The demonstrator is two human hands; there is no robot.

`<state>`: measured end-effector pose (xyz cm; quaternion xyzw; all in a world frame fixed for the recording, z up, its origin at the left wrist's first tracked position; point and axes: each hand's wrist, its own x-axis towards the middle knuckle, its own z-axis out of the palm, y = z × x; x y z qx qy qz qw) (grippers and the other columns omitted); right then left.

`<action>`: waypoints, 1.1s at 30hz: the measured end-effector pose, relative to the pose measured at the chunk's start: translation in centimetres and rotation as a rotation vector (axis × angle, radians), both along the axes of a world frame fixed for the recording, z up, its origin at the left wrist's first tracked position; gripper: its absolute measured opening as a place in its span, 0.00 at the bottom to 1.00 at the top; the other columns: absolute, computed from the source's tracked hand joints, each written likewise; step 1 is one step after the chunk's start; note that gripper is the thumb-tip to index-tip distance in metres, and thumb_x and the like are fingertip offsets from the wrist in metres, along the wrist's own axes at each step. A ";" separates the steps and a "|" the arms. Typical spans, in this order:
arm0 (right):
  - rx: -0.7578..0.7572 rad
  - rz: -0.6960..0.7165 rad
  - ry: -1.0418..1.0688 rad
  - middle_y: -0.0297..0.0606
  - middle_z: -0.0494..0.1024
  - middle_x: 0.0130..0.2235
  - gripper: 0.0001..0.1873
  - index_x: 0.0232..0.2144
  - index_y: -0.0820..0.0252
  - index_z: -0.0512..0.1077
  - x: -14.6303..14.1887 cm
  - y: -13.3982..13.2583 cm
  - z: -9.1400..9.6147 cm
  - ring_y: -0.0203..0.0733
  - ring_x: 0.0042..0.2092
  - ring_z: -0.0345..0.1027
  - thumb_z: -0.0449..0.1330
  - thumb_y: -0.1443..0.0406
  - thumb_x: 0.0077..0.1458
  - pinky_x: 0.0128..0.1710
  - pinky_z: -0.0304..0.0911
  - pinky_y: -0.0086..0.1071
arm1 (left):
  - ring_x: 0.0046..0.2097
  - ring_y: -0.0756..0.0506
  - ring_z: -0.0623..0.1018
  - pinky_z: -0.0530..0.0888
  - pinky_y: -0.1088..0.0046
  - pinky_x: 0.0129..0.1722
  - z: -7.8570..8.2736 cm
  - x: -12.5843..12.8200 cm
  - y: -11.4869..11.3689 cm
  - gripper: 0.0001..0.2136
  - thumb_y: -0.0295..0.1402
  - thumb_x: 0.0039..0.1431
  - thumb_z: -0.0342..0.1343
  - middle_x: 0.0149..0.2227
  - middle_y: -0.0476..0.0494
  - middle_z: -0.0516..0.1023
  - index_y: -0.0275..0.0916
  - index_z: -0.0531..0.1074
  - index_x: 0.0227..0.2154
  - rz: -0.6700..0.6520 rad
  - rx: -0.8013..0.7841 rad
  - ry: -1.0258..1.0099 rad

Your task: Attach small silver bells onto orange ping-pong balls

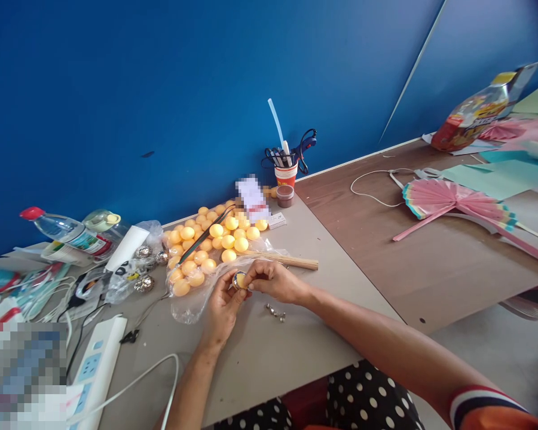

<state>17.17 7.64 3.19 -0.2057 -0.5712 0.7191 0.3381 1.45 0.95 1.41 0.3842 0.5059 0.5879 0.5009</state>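
My left hand and my right hand meet over the grey table, both closed around one small round yellow ball with a silvery rim. Just beyond them lies a clear plastic bag holding several orange-yellow balls. A bundle of thin wooden sticks lies beside my right hand. A few small metal bits sit on the table under my right wrist.
A paper cup of pens and scissors stands against the blue wall. Bottles, silver bells, cables and a white power strip crowd the left. A pink paper fan and coloured sheets lie on the brown table to the right.
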 end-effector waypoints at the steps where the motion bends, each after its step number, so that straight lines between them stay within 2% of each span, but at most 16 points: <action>1: 0.007 -0.007 -0.019 0.31 0.75 0.26 0.02 0.27 0.61 0.70 0.0 0.0 -0.1 0.36 0.30 0.70 0.60 0.70 0.46 0.37 0.66 0.34 | 0.35 0.47 0.76 0.75 0.68 0.37 -0.1 0.1 0.0 0.20 0.37 0.44 0.69 0.42 0.46 0.75 0.44 0.74 0.42 0.009 0.004 0.008; 8: 0.011 -0.056 -0.157 0.32 0.76 0.27 0.02 0.25 0.61 0.69 -0.1 0.1 -0.2 0.35 0.31 0.69 0.59 0.71 0.47 0.36 0.65 0.31 | 0.35 0.47 0.76 0.75 0.71 0.35 -0.1 0.3 0.1 0.20 0.37 0.45 0.69 0.37 0.47 0.75 0.43 0.73 0.42 0.023 0.030 0.072; 13: 0.102 -0.059 -0.215 0.31 0.75 0.28 0.02 0.26 0.62 0.71 0.0 0.3 -0.5 0.35 0.32 0.68 0.59 0.71 0.46 0.37 0.64 0.30 | 0.35 0.47 0.77 0.75 0.71 0.36 -0.8 0.0 0.0 0.20 0.38 0.48 0.67 0.36 0.46 0.76 0.41 0.70 0.44 0.002 0.068 0.149; 21: 0.153 -0.092 -0.314 0.31 0.73 0.28 0.03 0.24 0.62 0.70 -0.2 0.1 -0.5 0.34 0.32 0.65 0.58 0.73 0.46 0.34 0.61 0.28 | 0.42 0.45 0.79 0.76 0.69 0.42 -1.9 -0.5 -0.2 0.22 0.39 0.52 0.64 0.41 0.42 0.77 0.40 0.66 0.48 -0.014 0.067 0.261; 33: 0.120 -0.082 -0.379 0.28 0.69 0.25 0.05 0.24 0.61 0.69 -0.2 -0.1 -0.4 0.31 0.27 0.60 0.57 0.74 0.46 0.29 0.56 0.26 | 0.40 0.46 0.77 0.75 0.67 0.41 -2.3 -0.9 -0.4 0.20 0.39 0.54 0.62 0.43 0.41 0.74 0.39 0.67 0.48 0.019 0.075 0.449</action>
